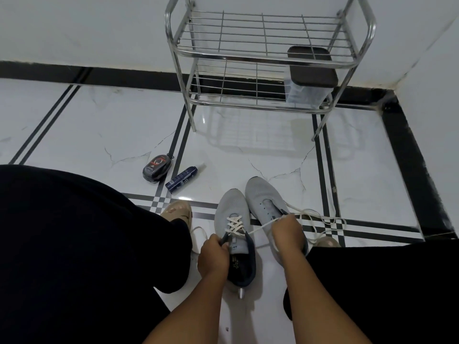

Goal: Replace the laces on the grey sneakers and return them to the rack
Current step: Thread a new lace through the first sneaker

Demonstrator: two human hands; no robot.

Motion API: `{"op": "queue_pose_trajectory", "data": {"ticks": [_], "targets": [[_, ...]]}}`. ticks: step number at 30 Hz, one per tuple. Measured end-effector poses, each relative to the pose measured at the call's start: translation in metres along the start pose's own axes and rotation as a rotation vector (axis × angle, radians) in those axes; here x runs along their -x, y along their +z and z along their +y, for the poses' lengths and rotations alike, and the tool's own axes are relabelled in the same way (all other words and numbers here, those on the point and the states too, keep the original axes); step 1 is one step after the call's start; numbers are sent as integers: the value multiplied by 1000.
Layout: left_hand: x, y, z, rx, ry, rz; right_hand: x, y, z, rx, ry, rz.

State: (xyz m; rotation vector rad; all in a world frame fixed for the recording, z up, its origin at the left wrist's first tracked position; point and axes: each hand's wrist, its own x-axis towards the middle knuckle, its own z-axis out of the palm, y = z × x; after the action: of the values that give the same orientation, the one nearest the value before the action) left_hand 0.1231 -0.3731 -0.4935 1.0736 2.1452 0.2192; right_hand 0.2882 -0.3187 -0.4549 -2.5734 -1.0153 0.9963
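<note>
2 grey sneakers placed side by side, lower centre of frame. Left sneaker (234,234) half laced with white lace (234,225); right sneaker (267,207) unlaced. Collar edge pinched by left hand (213,256). Lace end pinched and drawn taut by right hand (288,232). Lace judged soft, limp, best held at tip; knit upper light, pliable. Rack (268,60) seen at upper centre.

Glossy white tiled floor (99,125) with black inlay lines, pale wall (74,26)
</note>
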Motion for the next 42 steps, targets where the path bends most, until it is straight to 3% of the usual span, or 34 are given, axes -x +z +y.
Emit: {"op": "queue_pose_trajectory", "data": {"ticks": [3,5,7,10,12,16,21,25,28,33,37,42], "targets": [[1,0,3,-28,5,-7,0,-11,-5,-76,22,190],[3,2,4,-33,23,2,9,-5,-3,-11,8,213],[4,2,4,7,60,27,18,6,-2,117,-141,126],[-2,0,3,73,83,18,24,27,-1,333,-410,-150],[-10,-1,3,76,76,-43,24,34,4,375,-407,-252],[-21,-4,4,86,-4,-114,20,34,8,335,-346,-285],[-22,-7,8,-68,-19,-78,20,35,7,282,-168,-228],[-16,-5,8,24,-26,-47,20,39,9,222,-242,-224],[-8,-8,12,89,-2,33,15,30,-12,7,-279,-46],[1,-1,7,11,88,-52,12,7,-48,12,-422,38],[-7,-3,2,232,-54,-56,26,29,-37,2,-367,-126],[-17,-2,-4,485,-236,-139,47,57,-12,385,-509,-200]]}}
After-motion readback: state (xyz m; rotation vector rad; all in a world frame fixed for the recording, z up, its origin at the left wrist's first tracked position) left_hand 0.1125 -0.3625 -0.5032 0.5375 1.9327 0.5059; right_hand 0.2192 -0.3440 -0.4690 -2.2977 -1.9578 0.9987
